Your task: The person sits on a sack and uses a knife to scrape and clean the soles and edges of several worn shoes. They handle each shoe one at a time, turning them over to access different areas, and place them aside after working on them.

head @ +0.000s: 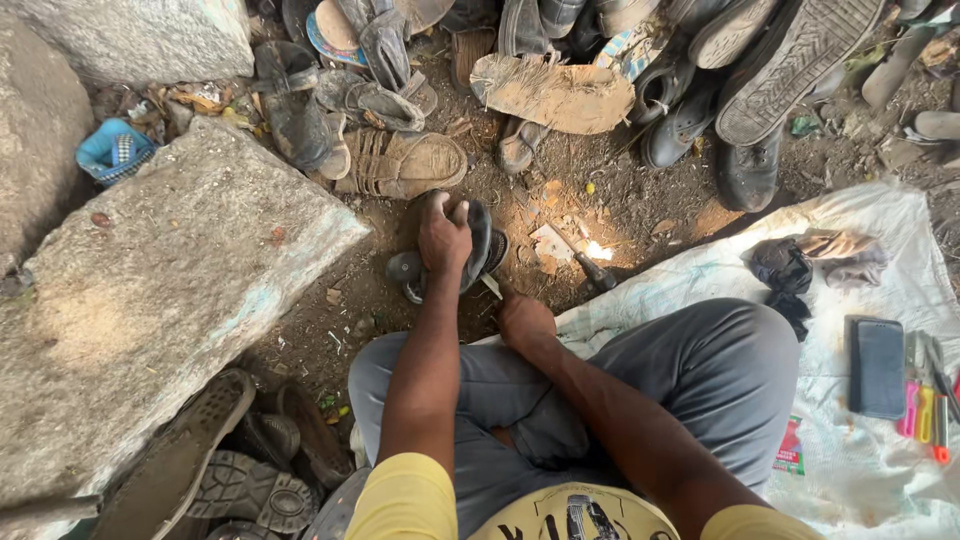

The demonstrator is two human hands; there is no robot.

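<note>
A dark sandal [478,250] stands on its edge on the dirt ground [640,195], just in front of the person's knees. The left hand [443,238] grips it from above, fingers curled closed over the sole. The right hand [524,320] is at about 4 o'clock from the sandal, closed into a fist; what it holds I cannot tell. At 9 o'clock lies a big stone slab [170,290]. At 12 o'clock is a pile of old shoes [560,70]. At 3 o'clock a white sheet [880,260] carries a black phone [877,366].
</note>
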